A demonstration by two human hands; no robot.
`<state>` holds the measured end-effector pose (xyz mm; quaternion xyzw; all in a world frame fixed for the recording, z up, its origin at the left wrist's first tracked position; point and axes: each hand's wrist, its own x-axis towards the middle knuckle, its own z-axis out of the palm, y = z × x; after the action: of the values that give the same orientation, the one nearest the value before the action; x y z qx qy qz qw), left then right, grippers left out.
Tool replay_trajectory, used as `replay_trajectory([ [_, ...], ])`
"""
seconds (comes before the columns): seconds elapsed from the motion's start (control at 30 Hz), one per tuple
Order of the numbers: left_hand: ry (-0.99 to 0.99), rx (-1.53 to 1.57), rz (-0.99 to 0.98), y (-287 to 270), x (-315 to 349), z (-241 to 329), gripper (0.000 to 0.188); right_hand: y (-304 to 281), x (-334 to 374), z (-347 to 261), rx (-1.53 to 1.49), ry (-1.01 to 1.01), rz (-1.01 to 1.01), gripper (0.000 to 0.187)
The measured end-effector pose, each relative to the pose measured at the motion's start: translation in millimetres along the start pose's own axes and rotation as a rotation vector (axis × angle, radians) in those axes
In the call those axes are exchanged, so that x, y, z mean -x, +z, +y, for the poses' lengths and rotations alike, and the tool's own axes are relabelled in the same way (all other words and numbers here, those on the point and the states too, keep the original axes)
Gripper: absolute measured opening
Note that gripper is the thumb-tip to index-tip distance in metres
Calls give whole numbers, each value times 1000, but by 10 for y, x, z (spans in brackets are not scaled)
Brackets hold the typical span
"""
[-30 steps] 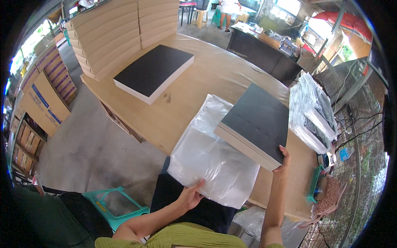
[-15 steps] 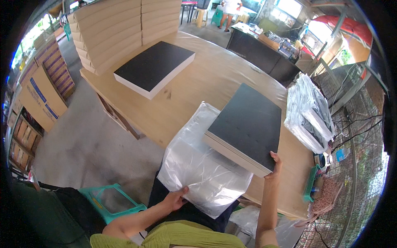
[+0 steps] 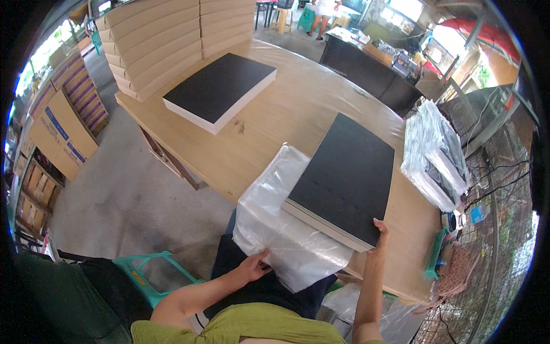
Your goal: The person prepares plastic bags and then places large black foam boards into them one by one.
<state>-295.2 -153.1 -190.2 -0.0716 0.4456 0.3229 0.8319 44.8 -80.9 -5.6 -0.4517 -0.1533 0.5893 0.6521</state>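
Black-topped stacks [image 3: 220, 89], two: right hand [image 3: 378, 235] grip clasping near stack [image 3: 344, 178] by corner, left hand [image 3: 254, 266] grip pinching clear plastic [image 3: 295, 243].

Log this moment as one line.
left hand: holding clear plastic edge | right hand: gripping black-topped stack corner | second black-topped block: on table
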Motion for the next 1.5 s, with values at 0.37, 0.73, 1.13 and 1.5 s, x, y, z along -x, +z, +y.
replay_trajectory([
  [0.37, 1388, -1252, -124, 1485, 1124, 1698, 23, -134, -54, 93, 53, -37, 69, 40],
  [0.73, 1352, -1982, 415, 2384, 46, 2085, 38, 88, -2, 22, 60, -52, 102, 46],
  [1.13, 1476, -1795, 487, 2269, -49, 2241, 31, -73, 41, 28, 103, -96, 103, 39],
  [1.5, 1528, -1846, 547, 2291, -24, 2335, 33, -142, 3, 69, 65, -18, 79, 45],
])
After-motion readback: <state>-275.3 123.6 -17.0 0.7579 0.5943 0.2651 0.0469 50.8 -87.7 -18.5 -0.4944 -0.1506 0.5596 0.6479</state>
